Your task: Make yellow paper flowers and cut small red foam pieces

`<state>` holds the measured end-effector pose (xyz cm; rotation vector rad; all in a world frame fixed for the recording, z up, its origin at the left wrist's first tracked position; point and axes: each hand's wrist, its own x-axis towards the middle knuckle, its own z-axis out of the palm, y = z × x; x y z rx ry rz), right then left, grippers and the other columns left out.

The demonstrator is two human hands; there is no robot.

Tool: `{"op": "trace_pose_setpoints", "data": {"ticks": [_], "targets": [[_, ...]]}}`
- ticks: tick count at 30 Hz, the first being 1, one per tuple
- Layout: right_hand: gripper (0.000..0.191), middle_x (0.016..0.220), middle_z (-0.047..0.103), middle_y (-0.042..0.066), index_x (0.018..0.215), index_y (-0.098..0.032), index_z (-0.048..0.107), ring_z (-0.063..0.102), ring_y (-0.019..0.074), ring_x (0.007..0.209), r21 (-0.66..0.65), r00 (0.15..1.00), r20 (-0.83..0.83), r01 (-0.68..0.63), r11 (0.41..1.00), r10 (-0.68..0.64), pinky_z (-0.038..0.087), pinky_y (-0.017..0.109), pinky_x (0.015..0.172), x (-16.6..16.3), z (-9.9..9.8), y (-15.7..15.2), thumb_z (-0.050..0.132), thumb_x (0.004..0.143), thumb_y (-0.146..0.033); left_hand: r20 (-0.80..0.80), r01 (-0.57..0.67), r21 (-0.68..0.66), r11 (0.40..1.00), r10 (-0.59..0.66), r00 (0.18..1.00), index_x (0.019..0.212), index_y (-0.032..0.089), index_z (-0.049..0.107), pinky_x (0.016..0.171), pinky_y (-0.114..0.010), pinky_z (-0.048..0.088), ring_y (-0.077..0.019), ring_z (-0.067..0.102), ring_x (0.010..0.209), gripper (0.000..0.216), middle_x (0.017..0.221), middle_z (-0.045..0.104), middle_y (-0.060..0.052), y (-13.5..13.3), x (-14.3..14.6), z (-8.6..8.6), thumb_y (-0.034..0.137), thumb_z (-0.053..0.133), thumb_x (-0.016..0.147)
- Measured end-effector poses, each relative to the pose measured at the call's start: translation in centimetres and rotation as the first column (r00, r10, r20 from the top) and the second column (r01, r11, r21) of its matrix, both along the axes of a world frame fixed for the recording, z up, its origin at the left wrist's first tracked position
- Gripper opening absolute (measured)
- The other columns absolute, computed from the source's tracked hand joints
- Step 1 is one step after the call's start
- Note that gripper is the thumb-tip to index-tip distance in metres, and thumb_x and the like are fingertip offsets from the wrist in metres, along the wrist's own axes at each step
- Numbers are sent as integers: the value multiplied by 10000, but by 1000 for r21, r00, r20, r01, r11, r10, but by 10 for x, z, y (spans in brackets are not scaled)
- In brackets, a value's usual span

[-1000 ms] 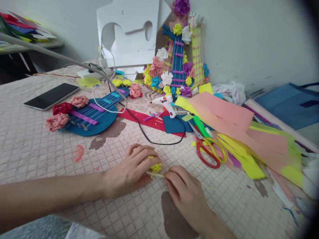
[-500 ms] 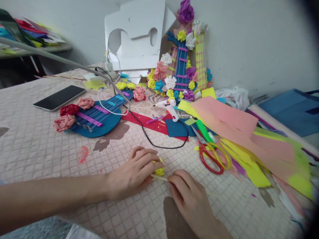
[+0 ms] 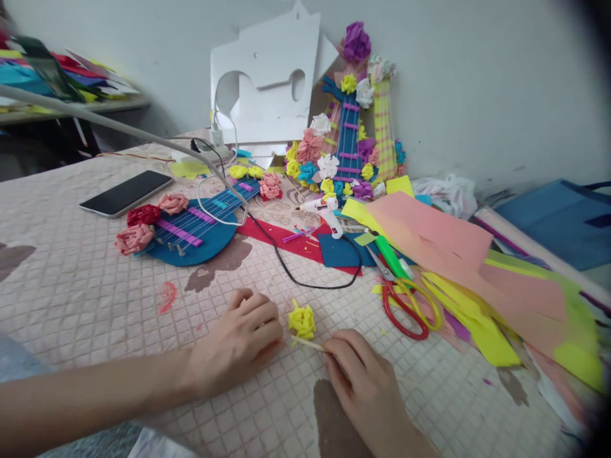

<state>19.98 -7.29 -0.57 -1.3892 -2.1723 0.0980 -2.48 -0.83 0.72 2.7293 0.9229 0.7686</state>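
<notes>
A yellow crepe-paper flower (image 3: 302, 322) lies on the quilted tablecloth between my hands. My left hand (image 3: 248, 334) rests just left of it, fingers loosely curled in and apart from the flower; I see nothing in them. A thin pale stick (image 3: 310, 344) is pinched in my right hand (image 3: 360, 375), its far tip at the flower's lower edge. Whether the tip touches the petals I cannot tell. Beyond my hands lies a blue paper guitar (image 3: 205, 238) with pink and red paper roses at its side.
A white glue gun (image 3: 329, 213) trails a black cord (image 3: 305, 286). Red-and-yellow scissors (image 3: 405, 312) and a green-handled tool (image 3: 389, 256) lie by coloured paper sheets (image 3: 429, 229). A phone (image 3: 126, 193) is at left. Flower-decorated guitars (image 3: 351, 127) and white board (image 3: 267, 83) lean on the wall.
My left hand has come off the yellow flower, drawing back left and curling its fingers, so the flower shows fully. My right hand still pinches the stick. The view has shifted slightly.
</notes>
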Motion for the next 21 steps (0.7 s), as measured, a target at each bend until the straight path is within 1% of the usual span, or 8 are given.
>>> {"op": "trace_pose_setpoints", "data": {"ticks": [3,7,9,12,15,18,21], "targets": [[164,863,623,57,902,-193,582,629,174,758,8,1000,-2,6,1000,-6,502,276,618,-2,1,0,424,913,-149,-19,2,51,999,-1,1000,727,183,555,774,-364,316,-155,492,763,171,756,585,4,0,3,-2,213,521,892],[156,858,622,57,910,-187,580,628,175,746,15,1000,13,15,1000,-15,502,282,614,-2,0,0,427,916,-159,-34,40,213,976,-34,999,780,186,569,782,-373,302,-161,482,763,158,738,601,8,-1,5,-5,166,486,912],[162,857,621,58,909,-185,583,628,176,740,13,999,24,24,1000,-24,502,285,610,-2,-1,0,422,923,-171,-32,49,253,966,-43,999,816,186,568,795,-372,304,-166,483,783,141,754,609,9,-2,5,-6,154,475,917],[178,859,621,58,909,-188,582,628,175,737,4,998,46,30,1000,-31,501,284,603,-4,-2,0,405,930,-180,-6,28,236,971,-28,1000,882,193,553,818,-363,321,-176,501,870,82,859,630,-3,-1,5,-7,173,480,913],[184,863,620,62,897,-189,576,627,175,725,7,997,68,32,999,-32,499,283,592,-6,-1,0,396,932,-188,18,17,170,985,-20,1000,928,193,534,824,-362,344,-188,514,936,55,969,629,-24,1,6,-8,174,525,877],[198,848,619,61,887,-188,577,624,173,707,20,997,73,34,999,-36,493,276,575,-7,1,0,384,932,-190,18,24,124,992,-27,999,937,192,531,803,-365,355,-189,531,909,92,975,630,-28,4,9,-9,155,541,854],[206,840,617,58,889,-187,586,621,168,701,17,997,74,35,999,-37,490,269,575,-9,2,0,384,930,-185,13,23,120,993,-24,1000,925,199,538,792,-359,358,-185,542,886,87,956,635,-24,5,10,-9,148,524,857]]}}
